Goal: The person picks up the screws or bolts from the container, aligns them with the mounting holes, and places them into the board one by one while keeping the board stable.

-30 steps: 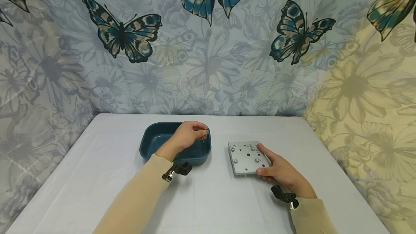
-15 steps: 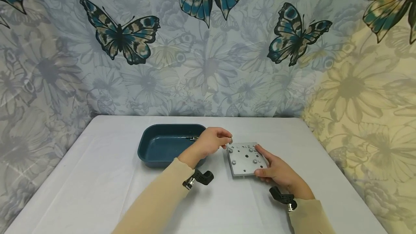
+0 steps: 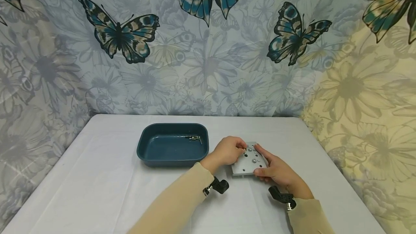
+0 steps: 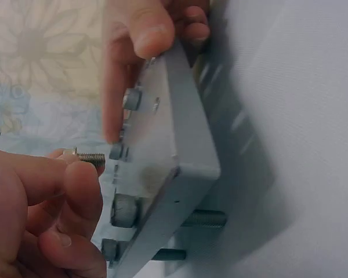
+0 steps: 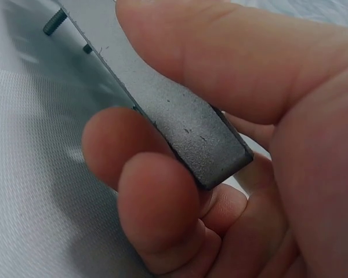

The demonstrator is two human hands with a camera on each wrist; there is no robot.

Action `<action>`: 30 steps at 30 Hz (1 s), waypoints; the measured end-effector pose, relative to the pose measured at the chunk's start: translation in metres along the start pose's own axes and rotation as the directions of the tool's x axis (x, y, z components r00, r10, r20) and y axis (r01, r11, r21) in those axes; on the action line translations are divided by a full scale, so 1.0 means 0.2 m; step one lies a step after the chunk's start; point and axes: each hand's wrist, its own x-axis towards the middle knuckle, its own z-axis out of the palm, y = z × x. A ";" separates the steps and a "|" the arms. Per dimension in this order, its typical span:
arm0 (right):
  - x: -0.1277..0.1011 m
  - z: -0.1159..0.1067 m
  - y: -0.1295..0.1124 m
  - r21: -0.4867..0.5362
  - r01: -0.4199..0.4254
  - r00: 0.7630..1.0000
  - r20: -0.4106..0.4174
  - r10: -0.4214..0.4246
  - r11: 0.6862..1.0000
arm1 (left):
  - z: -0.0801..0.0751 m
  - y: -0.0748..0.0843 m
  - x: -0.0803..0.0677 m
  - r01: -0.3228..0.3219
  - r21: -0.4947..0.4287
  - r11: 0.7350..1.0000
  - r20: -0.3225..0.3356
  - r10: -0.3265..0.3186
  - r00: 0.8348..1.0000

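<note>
A square grey metal plate [image 3: 248,167] with holes and several socket-head screws through it is held just above the table. My right hand [image 3: 281,170] grips its right edge, thumb on the near side and fingers beneath, as the right wrist view shows on the plate's edge [image 5: 191,127]. Between thumb and forefinger my left hand [image 3: 225,151] pinches a small screw [image 4: 84,156], its threaded end pointing at the plate's top face. Screw shanks [image 4: 206,218] stick out below the plate. From the head view, the left hand covers the plate's left part.
A dark teal tray [image 3: 172,162] stands to the left on the white-covered table [image 3: 97,176]. A few metal screws [image 3: 194,138] lie in its right part. Behind the table hangs a butterfly-patterned cloth [image 3: 208,75].
My left hand has come out of the tray and moved right with the screw, over the plate's left part. The right hand and the plate have stayed nearly in place.
</note>
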 end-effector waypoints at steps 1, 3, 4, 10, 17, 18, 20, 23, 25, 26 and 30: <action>0.00 0.00 0.00 -0.002 0.006 1.000 0.003 -0.006 1.000 | 0.01 0.00 0.00 -0.001 0.010 1.000 0.000 0.001 1.000; 0.00 -0.01 0.00 -0.008 0.018 1.000 0.010 -0.018 1.000 | 0.02 0.00 0.01 -0.005 0.025 1.000 0.002 0.005 1.000; 0.00 -0.01 0.01 -0.008 0.020 1.000 0.011 -0.020 1.000 | 0.03 0.00 0.01 -0.009 0.036 0.999 0.004 0.008 1.000; 0.00 -0.01 0.01 0.010 0.040 0.999 0.027 -0.040 0.999 | 0.04 0.01 0.02 -0.068 0.215 0.974 -0.008 0.072 0.997; 0.00 0.00 0.00 0.049 0.011 1.000 0.021 -0.012 0.999 | 0.05 0.01 0.03 -0.053 0.279 0.959 0.002 0.054 0.999; 0.00 0.00 0.00 0.050 0.007 1.000 0.020 -0.008 0.999 | 0.05 0.01 0.03 -0.051 0.283 0.958 0.003 0.052 0.999; 0.00 0.00 0.00 0.053 0.005 1.000 0.021 -0.006 0.999 | 0.05 0.01 0.03 -0.047 0.288 0.956 0.008 0.046 0.999; 0.00 0.00 0.00 0.047 0.012 1.000 0.028 -0.014 0.999 | 0.04 0.01 0.02 -0.046 0.289 0.956 0.012 0.045 0.999; 0.00 0.00 0.01 0.043 0.017 0.999 0.031 -0.019 0.999 | 0.04 0.01 0.02 -0.048 0.288 0.956 0.013 0.047 0.999; 0.00 0.00 0.01 0.039 0.021 0.999 0.032 -0.022 0.999 | 0.03 0.01 0.02 -0.049 0.287 0.957 0.012 0.047 0.999; 0.00 0.00 0.00 0.026 0.009 1.000 0.017 -0.010 1.000 | 0.03 0.01 0.02 -0.033 0.226 0.974 0.011 0.032 0.999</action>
